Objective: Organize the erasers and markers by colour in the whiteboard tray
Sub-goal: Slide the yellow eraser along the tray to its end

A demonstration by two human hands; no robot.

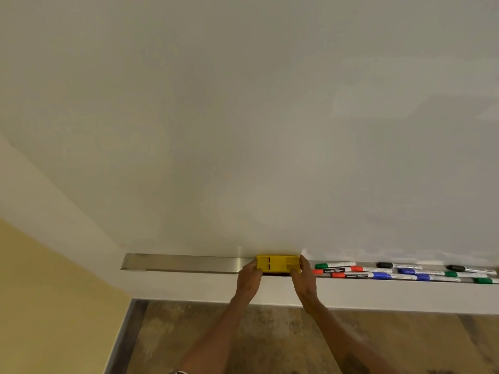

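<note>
We pinch the left end of a yellow rectangular plastic eraser (278,262) with the fingers (253,265) and thumb of our left hand (249,278), and our right hand (303,279) closes on the opposite end the same way, so both hands hold the one block between them. The eraser lies lengthwise in the long brushed-metal whiteboard tray (189,263), about midway along the part we can see, with a dark strip showing under its front edge (we cannot tell whether it rests on the tray floor or sits just above it). The stretch of tray to its left is bare metal. Just beside our right hand the markers begin, all lying lengthwise and mixed by colour: a green-capped white marker (334,265) at the back, a red-capped marker with a black label (333,271) in front of it, and a second red-capped marker (351,275) nearest the front lip. Further right lie a black-capped marker (397,265), a blue-capped marker (421,271) and another blue one (422,278), then another black-capped marker (471,269) and a green cap (486,280) at the frame's edge. Above the tray rises the white whiteboard (243,130); below it runs a white ledge (378,295), then a brown wood-patterned floor (243,333), with a pale yellow wall (40,306) at the left.
</note>
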